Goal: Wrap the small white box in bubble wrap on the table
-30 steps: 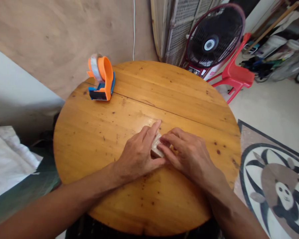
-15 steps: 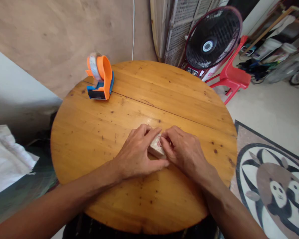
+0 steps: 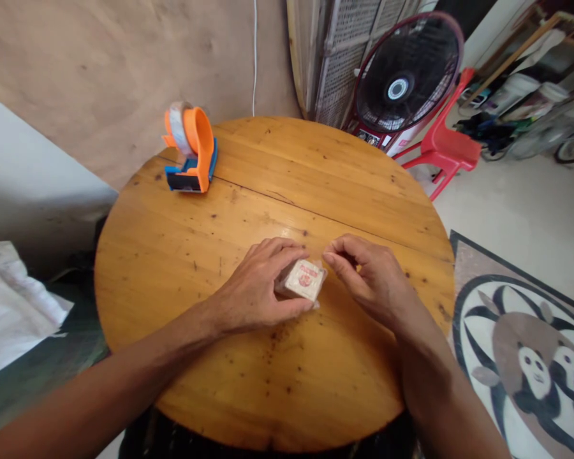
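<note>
A small cream-coloured box point(image 3: 307, 280) with red print on its top stands on the round wooden table point(image 3: 249, 204). Clear film or tape sticks out around its right edge. My left hand point(image 3: 263, 287) grips the box from the left, its thumb along the near side and its fingers along the far side. Just right of the box, my right hand point(image 3: 366, 271) is closed in a pinch, thumb against forefinger. Whether a bit of the clear film lies between those fingertips is too small to make out.
An orange and blue tape dispenser point(image 3: 191, 150) with a roll in it stands at the table's far left. Beyond the table are a dark red fan point(image 3: 408, 76) and a red plastic chair point(image 3: 452, 150). A panda-patterned mat point(image 3: 530, 357) lies on the floor to the right.
My right hand has moved off the box to the right, still pinched, uncovering the red print. My left hand keeps hold of the box and has shifted slightly left.
</note>
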